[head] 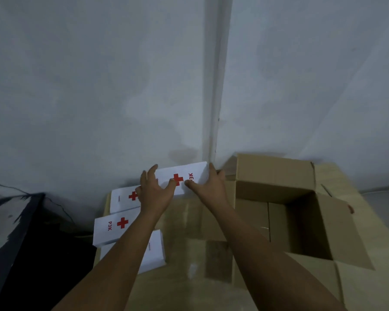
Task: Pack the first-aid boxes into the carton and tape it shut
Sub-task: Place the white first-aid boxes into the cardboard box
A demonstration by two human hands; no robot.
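Held box: a white first-aid box with a red cross and red letters, long and flat, lifted near the wall.
Left hand: fingers spread wide and gripping the box's left end.
Right hand: fingers spread, thumb on the front face, holding the right end.
Other boxes: three white boxes lie in a row along the left edge of the cardboard sheet.
Carton: brown, flaps open, just beside the right hand; what shows of its inside is bare.
Free room: open cardboard between the row and the carton.
Left edge: something dark lies beside the row.
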